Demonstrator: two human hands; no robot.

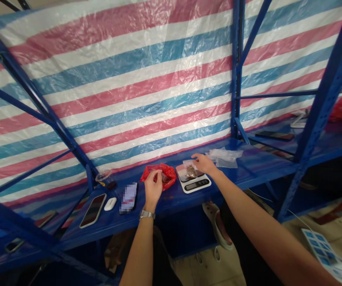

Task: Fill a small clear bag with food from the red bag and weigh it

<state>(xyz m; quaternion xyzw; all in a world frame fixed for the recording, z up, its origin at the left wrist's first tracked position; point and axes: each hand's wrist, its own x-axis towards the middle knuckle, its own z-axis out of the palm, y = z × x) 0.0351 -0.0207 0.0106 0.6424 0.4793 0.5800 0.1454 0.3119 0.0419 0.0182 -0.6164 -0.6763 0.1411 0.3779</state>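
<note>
My left hand [153,185], a watch on its wrist, is curled with fingertips pinched at the edge of a red plastic bag [167,172] on the blue shelf [242,174]. What the fingers pinch is too small to make out. My right hand [204,163] reaches over a small white digital scale [193,179] and holds the top of a little clear bag [190,170] with brown bits in it, which rests on the scale's platform.
A pile of empty clear bags [225,156] lies right of the scale. Left of the red bag are a card [128,197], a white earbud case [110,203] and a phone [93,210]. Blue rack posts [236,67] and a striped tarp [135,79] stand behind.
</note>
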